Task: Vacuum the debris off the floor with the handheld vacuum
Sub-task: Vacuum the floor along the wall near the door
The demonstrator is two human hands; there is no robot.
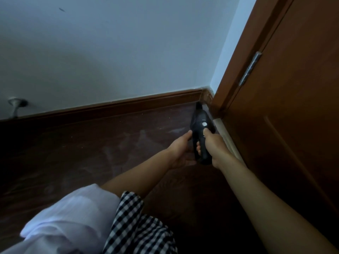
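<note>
Nozzle into the corner by the door.

From the head view, the handheld vacuum [201, 132] is pointed down with its nozzle tip right in the corner where the baseboard [128, 105] meets the door frame [238, 70]. The right hand [213, 145] grips the handle, thumb just below the round button; the left hand [180, 149] holds the body from the side, fingers curled against it. The dark floor [91, 147] shows pale dusty smears and a few specks near the baseboard. I'd say she is mid-sweep on the corner; next calls for drawing the nozzle back along the baseboard over that dust.
</note>
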